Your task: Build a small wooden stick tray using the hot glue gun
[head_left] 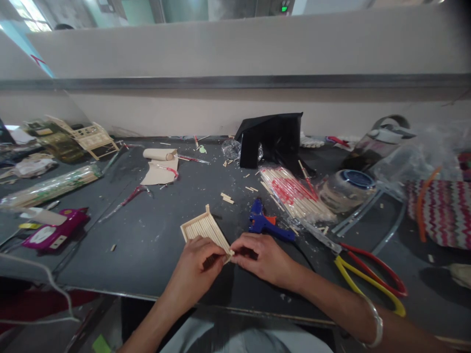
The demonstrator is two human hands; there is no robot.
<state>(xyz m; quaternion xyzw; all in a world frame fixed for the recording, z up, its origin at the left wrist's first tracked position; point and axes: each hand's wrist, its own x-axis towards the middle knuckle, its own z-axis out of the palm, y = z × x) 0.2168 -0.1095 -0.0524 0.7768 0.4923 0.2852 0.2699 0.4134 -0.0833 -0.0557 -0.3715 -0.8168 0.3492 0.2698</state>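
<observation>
Stick tray [206, 229], just one, is at my two hands, near the table's [147, 255] front edge. My left hand [201, 257] pinches its near corner. My right hand's [263, 257] fingertips meet there too; I can't tell if they pinch. One blue glue gun [260, 221] and one pair of scissors [336, 248] lie to the right.

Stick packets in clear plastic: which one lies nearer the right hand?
The red-marked packet, beyond the right hand and blue glue gun; the green-marked packet lies well off to the left.
</observation>
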